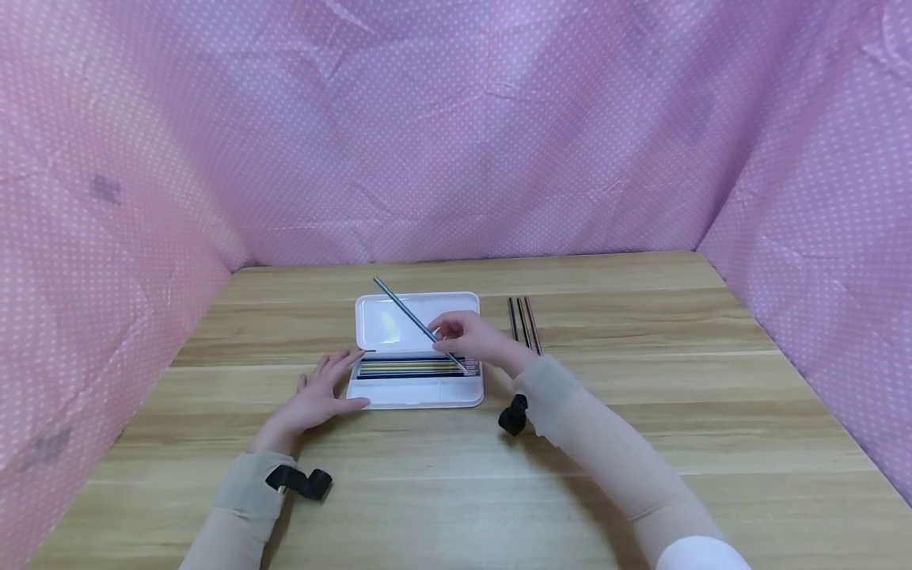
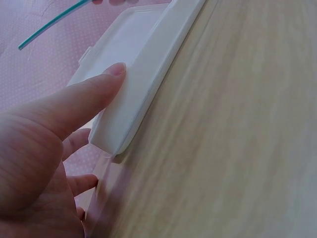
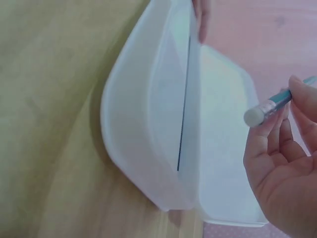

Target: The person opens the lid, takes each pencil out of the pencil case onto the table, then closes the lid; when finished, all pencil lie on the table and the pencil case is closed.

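Observation:
A white pencil case (image 1: 413, 394) lies unfolded on the table, its lid (image 1: 454, 305) laid back on the far side. Several pencils (image 1: 406, 368) lie side by side in its tray. My right hand (image 1: 470, 339) pinches a teal pencil (image 1: 404, 309) between thumb and fingers, slanting over the case. The pencil's white eraser end (image 3: 255, 117) points down toward the tray's right part in the head view. At the case's left end, my left hand (image 1: 318, 398) is spread, its thumb (image 2: 116, 69) touching the near side and its other fingers around the left end.
Right of the case, three dark and reddish pencils (image 1: 523, 321) lie on the wooden table (image 1: 641, 332), partly behind my right forearm. Pink dotted cloth (image 1: 456, 142) hangs around the table's back and sides. Black wrist mounts (image 1: 513, 416) sit on both sleeves.

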Motion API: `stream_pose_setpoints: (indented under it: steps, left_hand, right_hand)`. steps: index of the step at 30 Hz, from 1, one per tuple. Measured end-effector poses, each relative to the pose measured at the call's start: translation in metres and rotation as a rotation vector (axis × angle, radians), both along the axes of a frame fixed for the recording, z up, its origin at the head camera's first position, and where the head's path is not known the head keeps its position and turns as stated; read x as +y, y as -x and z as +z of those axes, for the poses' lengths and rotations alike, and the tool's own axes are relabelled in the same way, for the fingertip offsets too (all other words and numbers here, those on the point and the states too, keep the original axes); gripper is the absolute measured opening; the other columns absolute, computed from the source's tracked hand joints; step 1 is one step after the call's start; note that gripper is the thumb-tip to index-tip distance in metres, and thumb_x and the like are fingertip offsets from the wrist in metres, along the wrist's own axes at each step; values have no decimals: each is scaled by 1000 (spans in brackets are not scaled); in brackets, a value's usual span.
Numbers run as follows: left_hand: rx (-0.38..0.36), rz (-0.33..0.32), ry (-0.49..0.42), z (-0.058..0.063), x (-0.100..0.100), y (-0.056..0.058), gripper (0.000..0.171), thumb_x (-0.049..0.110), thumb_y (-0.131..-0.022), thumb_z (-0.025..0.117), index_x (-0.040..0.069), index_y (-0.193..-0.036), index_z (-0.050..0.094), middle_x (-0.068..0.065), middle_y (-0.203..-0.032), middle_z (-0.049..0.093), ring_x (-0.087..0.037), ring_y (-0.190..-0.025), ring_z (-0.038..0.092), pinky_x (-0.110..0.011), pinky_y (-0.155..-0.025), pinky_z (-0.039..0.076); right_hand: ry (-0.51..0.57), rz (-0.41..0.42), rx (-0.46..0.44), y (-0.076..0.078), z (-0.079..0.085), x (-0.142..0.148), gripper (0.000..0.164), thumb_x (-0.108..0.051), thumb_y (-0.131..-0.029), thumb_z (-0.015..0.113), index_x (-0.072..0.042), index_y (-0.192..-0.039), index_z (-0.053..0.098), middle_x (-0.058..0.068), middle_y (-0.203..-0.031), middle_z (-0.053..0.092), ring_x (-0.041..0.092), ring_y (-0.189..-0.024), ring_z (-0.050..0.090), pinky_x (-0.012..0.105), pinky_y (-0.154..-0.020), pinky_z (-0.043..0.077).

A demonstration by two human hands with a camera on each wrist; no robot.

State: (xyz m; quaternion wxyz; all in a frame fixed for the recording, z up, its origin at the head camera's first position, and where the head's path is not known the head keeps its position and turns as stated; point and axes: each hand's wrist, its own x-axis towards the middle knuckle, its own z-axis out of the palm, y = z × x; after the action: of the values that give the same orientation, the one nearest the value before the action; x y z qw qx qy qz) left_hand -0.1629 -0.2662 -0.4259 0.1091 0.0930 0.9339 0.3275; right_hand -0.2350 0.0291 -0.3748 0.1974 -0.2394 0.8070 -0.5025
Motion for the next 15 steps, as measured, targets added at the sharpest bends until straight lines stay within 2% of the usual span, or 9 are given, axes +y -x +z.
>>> stream_pose_setpoints:
  steps: [8,15]
  left_hand:
    - [-1,-2,-7,0,0,1,88,46,-80,72,19,-150,26,-24,-156,12,-50,-141,-5,-76,-99,-9]
    - [6,-8,-13,3,1,0,86,44,-80,72,19,-150,27,-23,-156,12,-50,-141,-6,-76,-98,-9]
  right_hand:
    - [30,-59,-116,-13,4,16,31,-10,-88,65,-8,-119,61,6,-99,59,17,-90,55,26,-76,51]
    - [42,-80,-111,-18,-1,36,33,-5,-87,64,-1,-119,58,9,-95,61,16,-82,58,34,-77,55]
